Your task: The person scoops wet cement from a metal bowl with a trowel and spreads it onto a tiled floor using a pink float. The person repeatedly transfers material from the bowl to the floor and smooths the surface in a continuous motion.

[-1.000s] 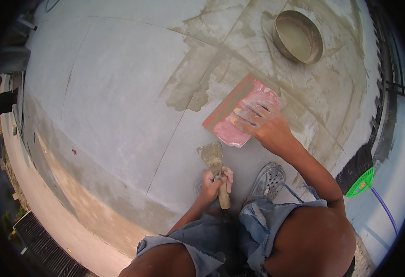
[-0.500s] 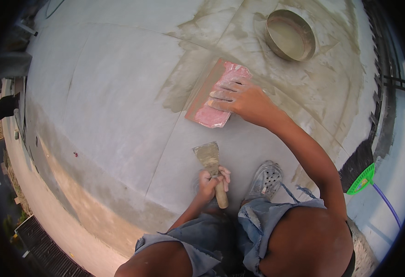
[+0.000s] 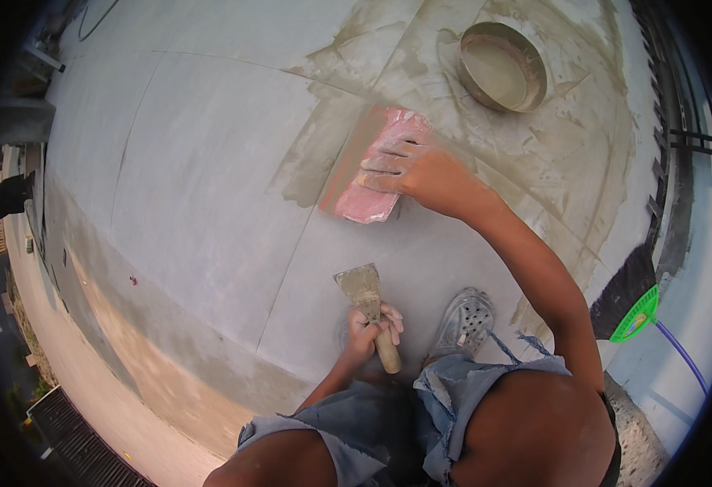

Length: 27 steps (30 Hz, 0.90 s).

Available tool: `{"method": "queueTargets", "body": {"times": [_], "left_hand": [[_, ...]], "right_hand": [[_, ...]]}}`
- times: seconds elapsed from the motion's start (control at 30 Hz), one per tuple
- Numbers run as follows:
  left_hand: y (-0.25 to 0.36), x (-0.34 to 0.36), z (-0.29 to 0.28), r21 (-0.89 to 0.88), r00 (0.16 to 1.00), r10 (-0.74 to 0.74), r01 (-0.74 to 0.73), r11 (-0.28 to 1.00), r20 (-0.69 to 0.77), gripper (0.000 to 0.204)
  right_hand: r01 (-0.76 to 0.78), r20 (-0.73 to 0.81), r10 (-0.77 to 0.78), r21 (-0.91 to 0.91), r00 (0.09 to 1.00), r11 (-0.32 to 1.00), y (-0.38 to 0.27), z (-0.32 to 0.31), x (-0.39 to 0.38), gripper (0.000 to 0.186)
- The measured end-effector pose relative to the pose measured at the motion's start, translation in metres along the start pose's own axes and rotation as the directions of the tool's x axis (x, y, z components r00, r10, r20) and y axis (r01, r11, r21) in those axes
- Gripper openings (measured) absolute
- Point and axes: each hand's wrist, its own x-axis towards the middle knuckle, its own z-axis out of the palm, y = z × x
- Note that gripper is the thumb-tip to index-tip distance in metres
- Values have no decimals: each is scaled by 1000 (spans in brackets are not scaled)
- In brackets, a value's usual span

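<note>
Resting on the grey tiled floor point(image 3: 194, 203), a wide pink spreader point(image 3: 372, 207) with a mud-smeared edge is gripped from above by my right hand point(image 3: 409, 170), its fingers dusted grey. The spreader lies at the border of wet grout smears point(image 3: 559, 162). My left hand point(image 3: 370, 331) holds a putty knife point(image 3: 357, 282) by its wooden handle, blade upward and coated with grey material, low over the floor between my knees. A round metal basin point(image 3: 526, 49) with greyish mixture stands beyond the spreader at upper right.
A black-bristled broom point(image 3: 630, 300) with a green head and purple handle lies at the right beside my grey perforated shoe point(image 3: 468, 321). A dark railing point(image 3: 697, 140) runs along the far right. A floor edge and dark grating point(image 3: 80, 434) show at lower left.
My right hand has pushed the pink spreader forward and to the left, away from my feet. My left hand with the putty knife has sunk slightly in view, its grip unchanged.
</note>
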Motion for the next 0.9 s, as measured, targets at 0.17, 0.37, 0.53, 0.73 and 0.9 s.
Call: {"method": "queueTargets", "body": {"times": [0.17,0.37,0.53,0.73,0.9], "left_hand": [[1,-2,1,-19,1000,-25,25,999,-7,28],[3,0,-7,51,997,-60,58,997,43,27],[-5,0,-3,8,1000,-21,21,1000,-3,28],[1,0,-1,89,997,-76,76,993,-11,30],[-2,-3,-4,42,996,-85,84,996,15,30]], "right_hand": [[-382,19,384,-55,923,922,-3,-82,10,47],[-694,75,698,-74,712,716,22,-76,39,48],[-677,152,675,-42,722,735,-2,-33,53,44],[-612,166,597,60,785,788,-41,-22,62,41],[-750,173,740,-8,650,661,-6,-39,63,42]]}}
